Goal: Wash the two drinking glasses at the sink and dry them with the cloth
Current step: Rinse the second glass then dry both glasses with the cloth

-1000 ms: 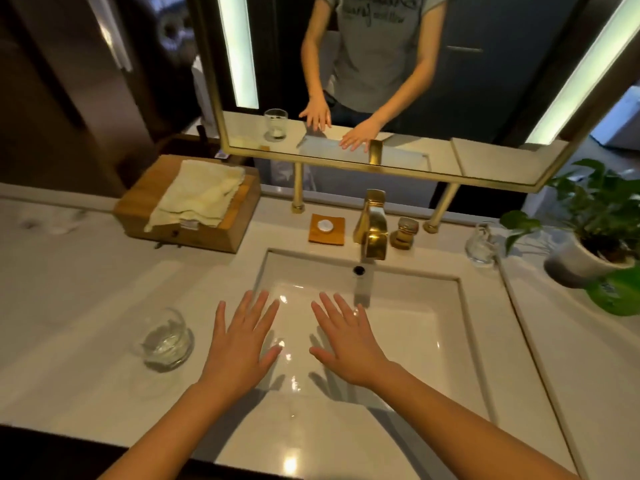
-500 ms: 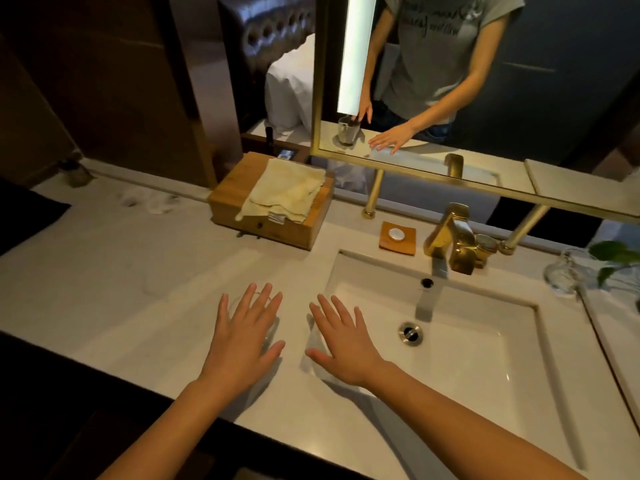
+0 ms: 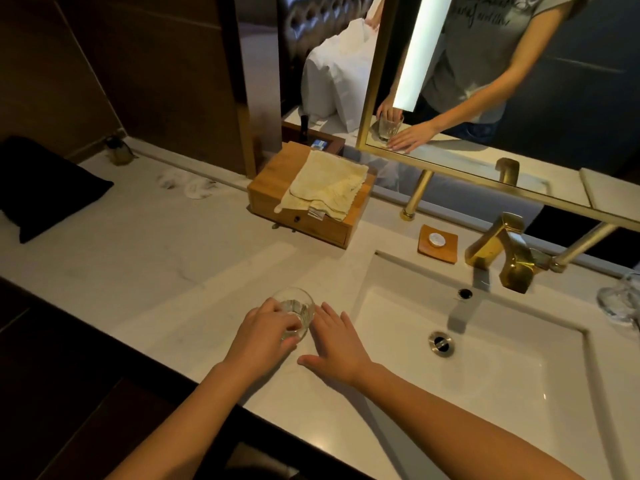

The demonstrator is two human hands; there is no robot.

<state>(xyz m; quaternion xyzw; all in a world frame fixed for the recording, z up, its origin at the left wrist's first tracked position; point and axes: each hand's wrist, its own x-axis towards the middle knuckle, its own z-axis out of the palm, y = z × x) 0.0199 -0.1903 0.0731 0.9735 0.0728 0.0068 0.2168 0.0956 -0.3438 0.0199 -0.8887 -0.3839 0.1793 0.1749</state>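
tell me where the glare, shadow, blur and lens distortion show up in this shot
Head view: the mirror's light strip is blown out white, while the left wall sits in deep shadow; the wide-angle lens bends the sink rim; the glass in the left hand looks soft; the second glass at the right edge is smeared and cropped.

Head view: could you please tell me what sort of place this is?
Likely a hotel bathroom: a white sink with a gold faucet, a lit mirror above, a small soap on its dish.
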